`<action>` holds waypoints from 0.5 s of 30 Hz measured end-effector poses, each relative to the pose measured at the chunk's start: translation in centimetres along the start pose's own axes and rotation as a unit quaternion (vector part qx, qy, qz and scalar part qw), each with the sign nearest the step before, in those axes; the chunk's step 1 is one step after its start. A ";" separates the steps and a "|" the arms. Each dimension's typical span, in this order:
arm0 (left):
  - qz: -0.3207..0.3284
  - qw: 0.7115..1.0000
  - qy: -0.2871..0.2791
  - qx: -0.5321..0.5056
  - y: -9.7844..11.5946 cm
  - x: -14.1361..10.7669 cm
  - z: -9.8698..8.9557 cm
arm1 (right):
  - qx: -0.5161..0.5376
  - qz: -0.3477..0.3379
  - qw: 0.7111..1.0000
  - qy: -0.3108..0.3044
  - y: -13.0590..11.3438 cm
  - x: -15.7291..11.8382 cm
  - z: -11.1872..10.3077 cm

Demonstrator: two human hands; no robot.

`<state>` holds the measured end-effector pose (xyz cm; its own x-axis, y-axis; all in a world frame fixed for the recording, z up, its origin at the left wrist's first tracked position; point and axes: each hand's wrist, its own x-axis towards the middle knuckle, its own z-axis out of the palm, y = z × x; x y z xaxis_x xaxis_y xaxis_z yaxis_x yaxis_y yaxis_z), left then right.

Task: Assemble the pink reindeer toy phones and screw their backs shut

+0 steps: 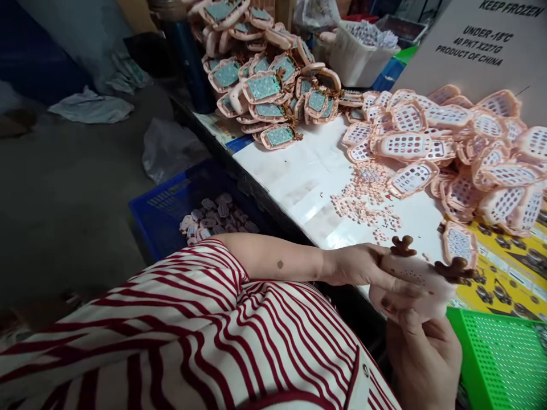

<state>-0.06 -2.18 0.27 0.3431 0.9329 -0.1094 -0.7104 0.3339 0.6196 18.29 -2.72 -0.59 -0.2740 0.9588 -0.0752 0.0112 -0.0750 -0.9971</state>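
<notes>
Both of my hands hold one pale pink plastic toy shell point(442, 293) with brown antlers, above the table's near edge. My left hand point(356, 265) reaches in from the left, its fingers behind the shell and its thumb lying across the front. From below, my right hand point(427, 353) grips the lower edge with thumb and bent fingers. Small dark holes dot the shell's face. Close beyond it lies a pink casing point(459, 245) with a pale speckled inside. Small loose pink pieces point(363, 199) are scattered on the white table top point(290, 182).
Pink casings with rows of holes point(405, 145) heap up at right. Casings with teal panels point(262, 86) are piled at the back, beside a dark bottle point(188, 62). A white bin point(352, 60), carton point(482, 34), green basket point(474, 353) and blue crate point(149, 213) surround the workplace.
</notes>
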 end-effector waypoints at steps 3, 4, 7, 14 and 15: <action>-0.027 1.000 -0.002 0.007 0.0 0.0 -0.4 | 0.032 0.038 0.998 0.031 0.5 0.5 -0.1; -0.025 1.000 -0.001 0.010 0.1 0.0 -0.5 | 0.023 0.049 0.998 0.030 0.6 0.7 -0.1; 0.013 1.000 0.020 0.004 0.7 -0.2 -1.3 | -0.035 0.064 0.997 -0.006 0.8 1.3 0.0; 0.187 0.971 0.148 -0.017 4.7 -6.8 -8.9 | -0.112 0.091 0.989 -0.037 -1.0 2.6 2.6; 0.218 0.955 0.200 -0.001 5.3 -8.8 -10.8 | -0.119 0.099 0.987 -0.032 -1.2 2.8 3.0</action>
<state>-13.42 -7.15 -3.88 -0.2476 0.9602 -0.1291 -0.7341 -0.0990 0.6718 14.58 -0.75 0.40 -0.3039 0.9118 -0.2760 0.2951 -0.1854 -0.9373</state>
